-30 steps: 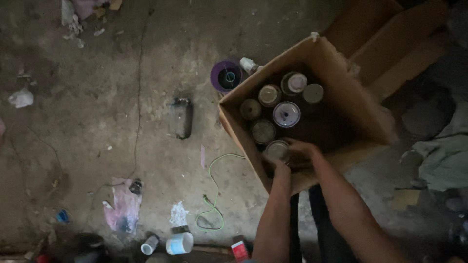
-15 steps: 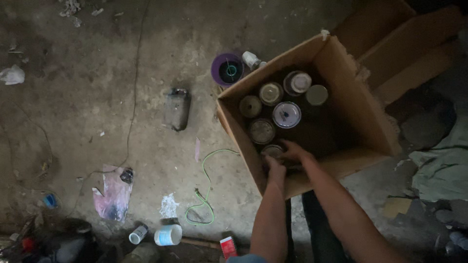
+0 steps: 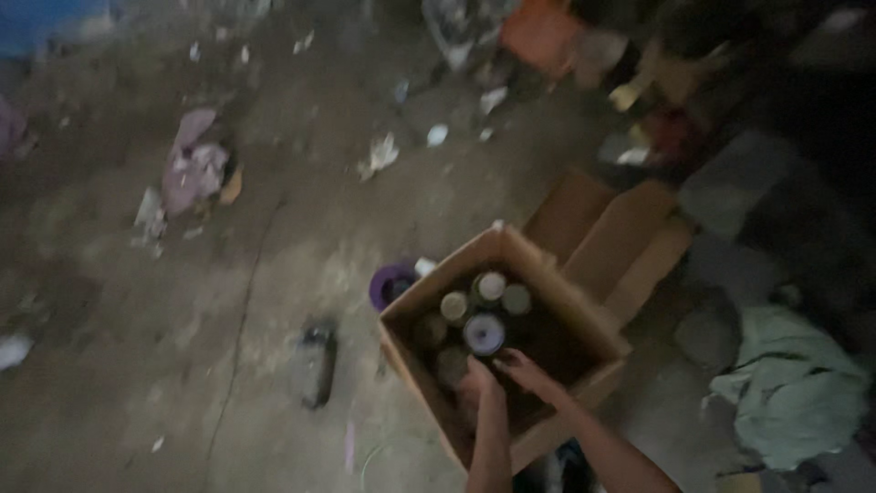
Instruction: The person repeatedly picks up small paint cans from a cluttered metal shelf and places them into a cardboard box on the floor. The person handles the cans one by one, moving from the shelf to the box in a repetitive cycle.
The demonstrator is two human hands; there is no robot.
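An open cardboard box [image 3: 411, 358] stands on the dirty concrete floor. It holds several round cans, among them a white-lidded can [image 3: 484, 333] and a pale-lidded can [image 3: 491, 285]. Both my forearms reach up from the bottom edge into the box's near corner. My left hand [image 3: 477, 381] is curled over a dark can [image 3: 449, 363]. My right hand [image 3: 523, 370] lies beside it, fingers pointing at the white-lidded can. The picture is dark and blurred, so any grip is unclear.
A purple round tub [image 3: 392, 285] touches the box's far-left side. A dark flat object [image 3: 315, 365] lies on the floor to the left. More cardboard [image 3: 613, 239] stands behind the box and a green cloth [image 3: 794, 393] lies right. Rags and litter are scattered at the back.
The camera has tilted up and pulled back, so more of the far floor shows and the litter near my feet is gone from view. My hands stay in the box's near corner.
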